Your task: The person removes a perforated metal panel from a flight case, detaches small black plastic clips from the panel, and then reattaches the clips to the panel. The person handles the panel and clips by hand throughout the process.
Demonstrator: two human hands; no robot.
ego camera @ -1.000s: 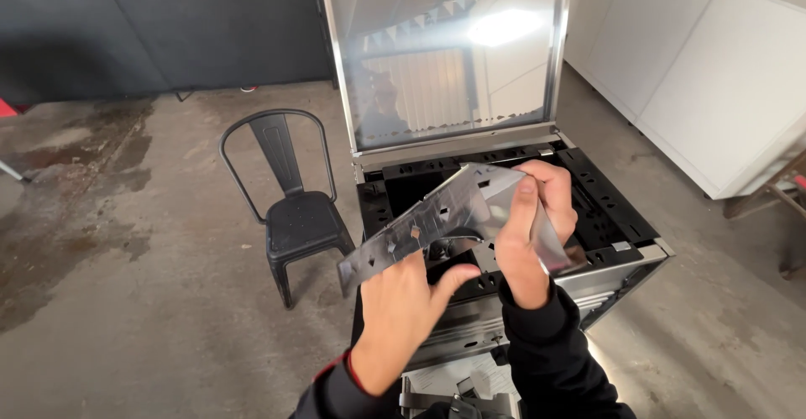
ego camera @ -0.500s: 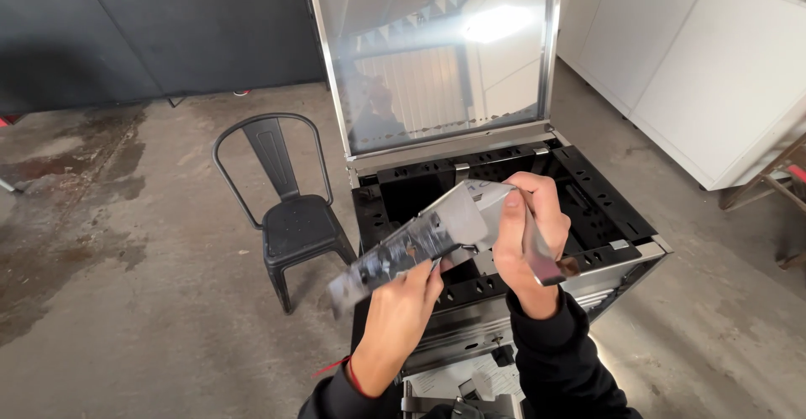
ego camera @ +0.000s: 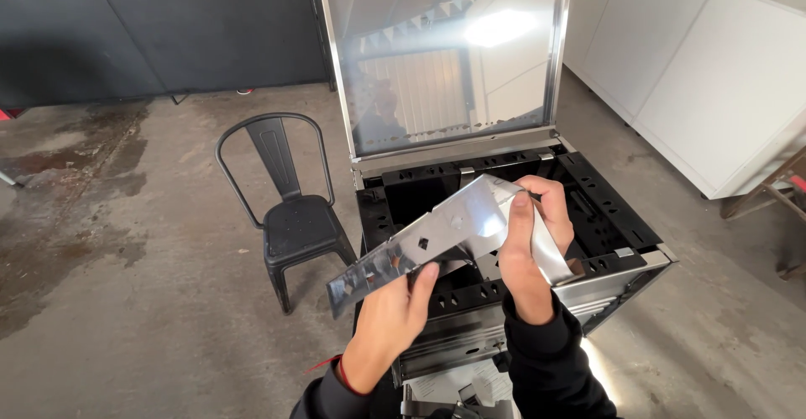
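A bent shiny metal plate [ego camera: 437, 238] with small cut-outs is held over the open black grill box [ego camera: 604, 217]; the right hand [ego camera: 533, 247] clamps its folded end at three o'clock, the left hand [ego camera: 390, 322] pinches its lower edge at seven. The thin edges could slip or cut fingers; the mirrored lid [ego camera: 445, 58] stands at twelve, a black chair [ego camera: 290, 217] at nine.

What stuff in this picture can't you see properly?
- Head view: the floor of the open black metal box is hidden behind the shiny bent metal strip and both hands, left hand and right hand.
- The papers under the arms are mostly covered by the sleeves.
- The wooden piece is cut off by the right edge.
- The raised lid shows only blurry reflections.
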